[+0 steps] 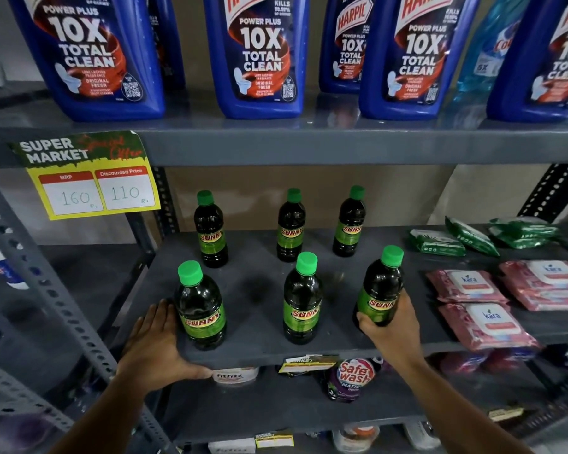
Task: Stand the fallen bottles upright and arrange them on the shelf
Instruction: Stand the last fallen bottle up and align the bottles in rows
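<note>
Judging the job nearly done, we see all six bottles upright on the shelf (263, 350), our right hand (391, 326) wrapped around the front-right bottle (379, 290) and our left hand (156, 342) lying open, holding nothing, beside the front-left bottle (200, 309).

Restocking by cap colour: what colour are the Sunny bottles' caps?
Bright green, clearest in the head view on the front-row Sunny bottles' caps.

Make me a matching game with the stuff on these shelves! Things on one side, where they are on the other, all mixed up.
Things:
1. big blue bottles
2. pink wipe packs
3. right hand
4. left hand

Places:
A. flat on the shelf, beside the front left bottle
B. top shelf
C. around the front right bottle
D. right of the green-capped bottles

Pairs: 1-B, 2-D, 3-C, 4-A
</note>
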